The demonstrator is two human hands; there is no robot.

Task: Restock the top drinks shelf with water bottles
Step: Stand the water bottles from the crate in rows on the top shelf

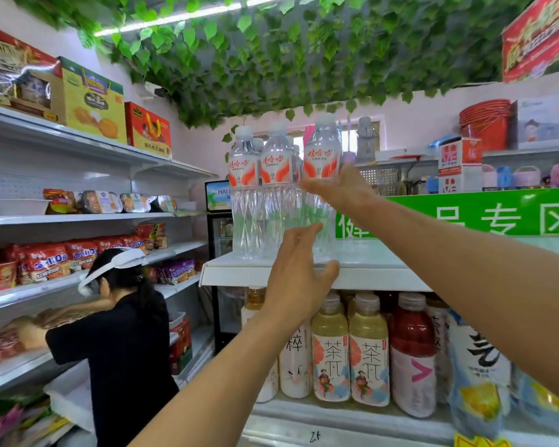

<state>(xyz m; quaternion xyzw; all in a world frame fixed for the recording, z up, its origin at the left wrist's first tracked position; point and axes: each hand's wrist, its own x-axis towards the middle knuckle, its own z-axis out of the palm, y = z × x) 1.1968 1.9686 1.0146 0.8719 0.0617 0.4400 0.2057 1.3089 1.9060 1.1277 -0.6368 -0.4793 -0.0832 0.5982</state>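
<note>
**Top drinks shelf: water bottles, stock in hand**

Standing on the white top shelf [362, 272], at its left end: clear water bottles [273, 188] with red-and-white labels and pale caps, upright, crowded together in a front row with more caps showing just behind. Touching one another at the shoulders.

Being gripped by the right hand [339, 185]: the rightmost bottle [321, 175], upright, base on or just above the shelf surface (cannot tell which). Fingers curling round its body just below the label, arm reaching in from the right.

Hovering near the shelf's front edge: the left hand [299, 279], fingers straight and loosely spread, thumb out to the right, holding nothing, fingertips close to the lower part of the bottles.

Sitting on the shelf below: tea bottles [349, 350] with yellow contents and a red drink bottle [412, 353].

Working at the snack shelves [78, 221] on the far left: a second person [123, 343] in a dark top.
</note>
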